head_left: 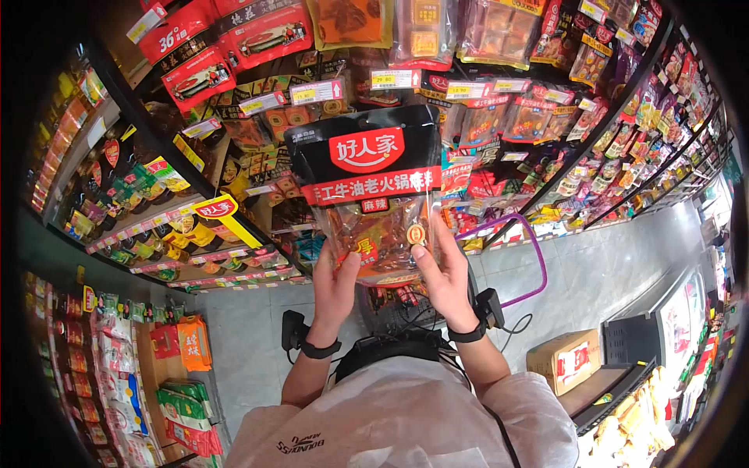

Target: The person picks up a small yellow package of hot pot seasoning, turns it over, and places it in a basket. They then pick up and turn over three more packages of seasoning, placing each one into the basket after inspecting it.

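Note:
Both hands hold up a bag of hotpot base [373, 191] in front of my chest, its printed face toward me. It has a black top, a red label band and a clear lower part showing reddish-brown contents. My left hand [335, 281] grips the lower left edge, thumb on the front. At the lower right edge, my right hand [443, 269] holds it the same way, thumb pressed near a small round gold sticker. The fingers behind the bag are hidden. Each wrist wears a black strap with a small device.
Ahead, hanging packets [265, 35] and price tags [316, 92] fill the rack. A cart with a purple handle [538, 261] stands below the bag. Bottles line the left shelf [156, 234]. To the right are a cardboard box [566, 360] and grey floor tiles [608, 257].

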Demonstrator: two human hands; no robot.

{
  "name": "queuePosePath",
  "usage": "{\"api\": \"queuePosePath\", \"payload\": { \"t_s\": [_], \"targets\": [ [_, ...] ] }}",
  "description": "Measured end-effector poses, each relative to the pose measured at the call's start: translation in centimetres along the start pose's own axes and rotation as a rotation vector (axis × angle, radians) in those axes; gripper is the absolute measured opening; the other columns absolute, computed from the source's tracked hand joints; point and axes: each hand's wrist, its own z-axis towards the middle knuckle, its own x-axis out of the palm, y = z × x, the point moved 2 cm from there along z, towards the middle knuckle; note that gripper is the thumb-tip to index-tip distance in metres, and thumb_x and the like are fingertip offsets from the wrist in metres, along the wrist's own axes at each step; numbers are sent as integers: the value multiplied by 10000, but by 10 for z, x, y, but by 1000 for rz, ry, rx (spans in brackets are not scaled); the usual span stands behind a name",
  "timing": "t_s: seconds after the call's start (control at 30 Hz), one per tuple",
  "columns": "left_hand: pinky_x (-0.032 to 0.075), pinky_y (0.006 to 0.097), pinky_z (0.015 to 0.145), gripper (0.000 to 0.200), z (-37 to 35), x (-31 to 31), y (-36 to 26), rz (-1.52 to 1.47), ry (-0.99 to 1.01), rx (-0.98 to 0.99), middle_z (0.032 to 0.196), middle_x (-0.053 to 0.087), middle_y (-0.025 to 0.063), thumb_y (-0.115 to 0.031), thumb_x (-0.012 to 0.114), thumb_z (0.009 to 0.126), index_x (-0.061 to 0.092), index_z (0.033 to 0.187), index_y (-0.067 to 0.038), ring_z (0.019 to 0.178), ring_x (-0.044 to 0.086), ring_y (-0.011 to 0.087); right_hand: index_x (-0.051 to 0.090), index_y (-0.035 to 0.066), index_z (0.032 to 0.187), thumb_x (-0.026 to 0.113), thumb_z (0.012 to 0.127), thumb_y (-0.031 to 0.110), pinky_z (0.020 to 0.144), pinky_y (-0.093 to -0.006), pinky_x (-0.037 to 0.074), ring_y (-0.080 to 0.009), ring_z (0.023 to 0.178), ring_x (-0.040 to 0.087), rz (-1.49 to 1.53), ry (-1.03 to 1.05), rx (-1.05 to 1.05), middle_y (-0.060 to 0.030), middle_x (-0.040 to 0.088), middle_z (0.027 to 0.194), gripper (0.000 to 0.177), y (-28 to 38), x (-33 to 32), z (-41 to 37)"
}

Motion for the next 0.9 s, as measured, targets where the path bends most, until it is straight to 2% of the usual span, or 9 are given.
{"api": "queuePosePath", "payload": {
  "t_s": [0.13, 0.23, 0.63, 0.83, 0.9],
  "targets": [
    [429, 286, 935, 392, 2, -6, -8, 32, 69, 4, 1199, 569, 87, -113, 596, 922, 470, 1264, 31, 1064, 544, 133, 326, -29, 1432, 568, 932, 71, 1054, -321, 350, -187, 1272, 440, 5, -10, -32, -139, 430, 1425, 564, 10, 0, 1],
    [433, 289, 940, 429, 2, -2, -16, -99, 92, 5, 1194, 571, 94, -95, 626, 900, 460, 1270, 45, 1077, 550, 139, 329, -33, 1430, 573, 930, 72, 1057, -321, 346, -185, 1276, 436, 17, -27, -37, -138, 428, 1428, 567, 13, -1, 5],
    [420, 298, 973, 527, -2, 0, -33, -217, 68, 43, 1219, 568, 107, -97, 630, 890, 402, 1338, 62, 1111, 544, 151, 338, -46, 1418, 623, 888, 30, 1052, -324, 353, -178, 1259, 450, 105, -9, -86, -137, 456, 1396, 607, 22, -7, 4],
    [412, 302, 981, 531, -1, 2, -37, -254, 95, 14, 1228, 559, 112, -152, 625, 898, 405, 1333, 57, 1124, 535, 156, 290, -31, 1442, 618, 863, -7, 1044, -330, 363, -188, 1253, 462, 188, 57, -117, -142, 460, 1390, 666, 36, -4, 7],
    [411, 308, 987, 523, -2, 1, -33, -301, 105, 6, 1232, 557, 112, -159, 621, 898, 411, 1327, 52, 1131, 536, 161, 271, -29, 1449, 647, 838, 22, 1051, -338, 354, -202, 1261, 460, 281, 83, -103, -151, 464, 1386, 719, 37, -3, 6]
  ]
}}
